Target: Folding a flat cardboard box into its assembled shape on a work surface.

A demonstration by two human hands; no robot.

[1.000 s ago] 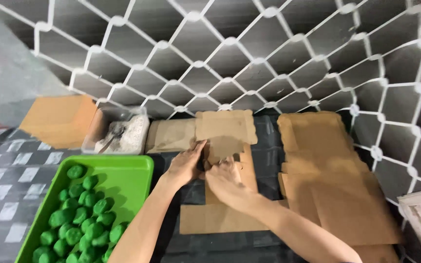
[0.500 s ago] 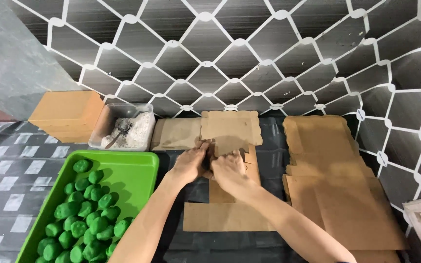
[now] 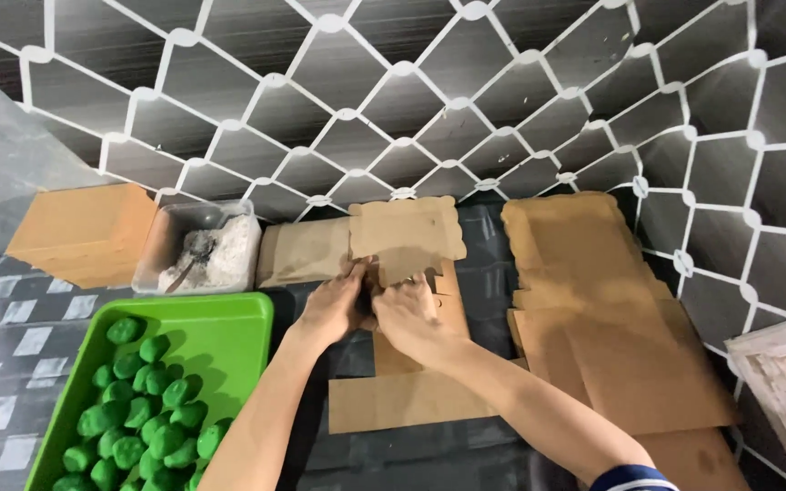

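Left hand (image 3: 334, 305) and right hand (image 3: 408, 314) side by side, each grip clamped on cardboard piece (image 3: 407, 238), flap rising just beyond fingertips

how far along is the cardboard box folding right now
Early, it seems. Done: no finished box from this piece is clearly visible; one closed brown box sits at far left. In hand: the left hand and right hand work on a part-folded cardboard blank. Left: a stack of flat blanks lies at right, and the green balls sit loose in the green tray.
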